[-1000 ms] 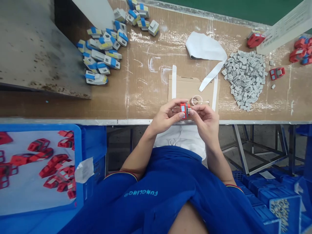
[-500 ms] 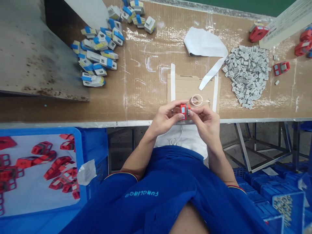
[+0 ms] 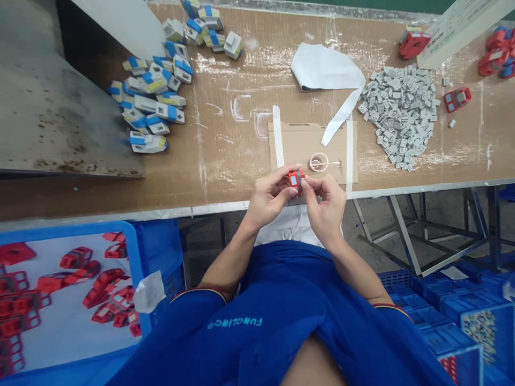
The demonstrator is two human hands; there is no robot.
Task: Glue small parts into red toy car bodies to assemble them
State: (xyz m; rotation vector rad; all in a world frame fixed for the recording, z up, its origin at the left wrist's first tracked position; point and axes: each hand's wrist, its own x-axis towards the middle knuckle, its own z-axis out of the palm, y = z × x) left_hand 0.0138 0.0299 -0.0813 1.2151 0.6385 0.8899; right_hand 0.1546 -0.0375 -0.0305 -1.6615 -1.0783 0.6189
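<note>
A small red toy vehicle (image 3: 296, 180) with pale windows and a grey band is held over the table's front edge. My left hand (image 3: 267, 198) is closed around its left side, thumb below and fingers above. My right hand (image 3: 325, 206) is pinched shut against the vehicle's right side, where a sliver of a small light grey piece (image 3: 302, 180) shows at the fingertips; most of it is hidden. Just beyond the hands, a small round cup (image 3: 318, 162) with a thin white swab across it stands on a taped cardboard sheet (image 3: 298, 140).
A heap of small grey plastic parts (image 3: 402, 112) lies at right, near a red toy vehicle (image 3: 457, 99). White cloth (image 3: 325, 67) lies behind the cardboard. White-and-blue toy pieces (image 3: 155, 102) cluster at left beside a metal box (image 3: 64, 102). A blue crate (image 3: 134, 268) holds red parts.
The view has shifted slightly. Both hands still hold the red toy vehicle, which has tilted a little, and the right fingertips sit closer against its side.
</note>
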